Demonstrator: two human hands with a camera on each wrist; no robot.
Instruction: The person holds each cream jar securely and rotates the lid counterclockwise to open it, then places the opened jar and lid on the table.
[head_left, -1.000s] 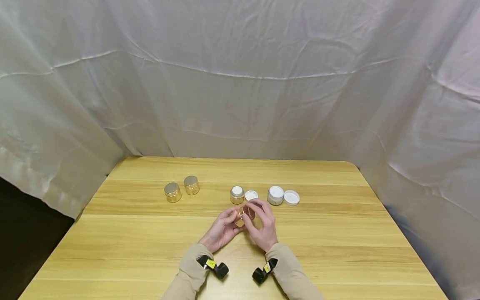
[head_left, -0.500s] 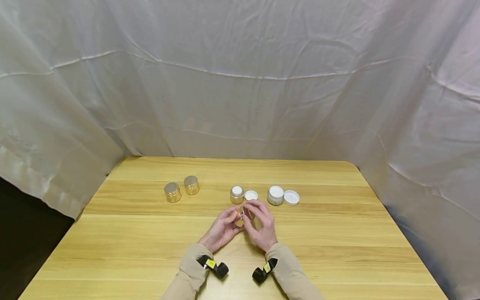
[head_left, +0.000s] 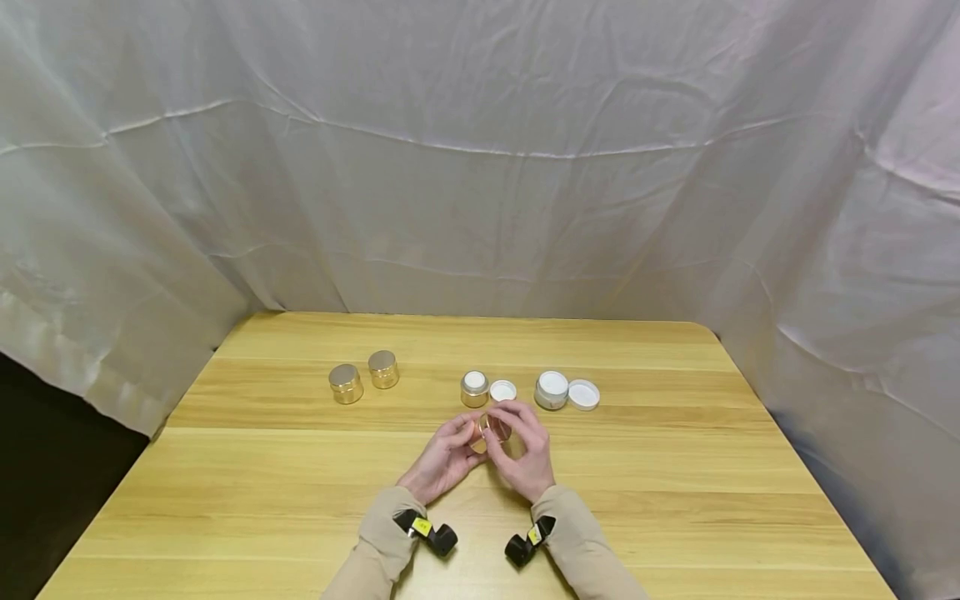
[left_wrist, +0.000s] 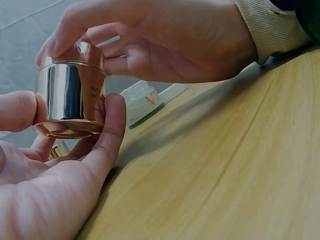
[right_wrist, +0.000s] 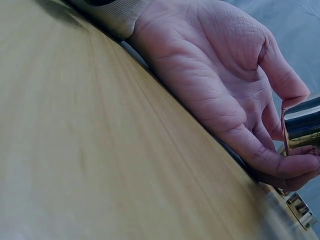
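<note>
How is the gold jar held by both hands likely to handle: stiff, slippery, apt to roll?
The gold jar looks stiff, with no visible give where the left hand grips it. Its glossy, mirror-like wall may be slippery. Its round body could roll if laid sideways.

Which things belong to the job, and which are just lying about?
Apparently in use:
shiny gold cylindrical jar, held up

Apparently lying about:
two closed gold cylindrical jars
uncapped round gold jar
uncapped round pale jar
two round white lids

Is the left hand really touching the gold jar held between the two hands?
Touching. The left wrist view shows the left hand pinching the gold jar, thumb and fingers against opposite sides.
</note>
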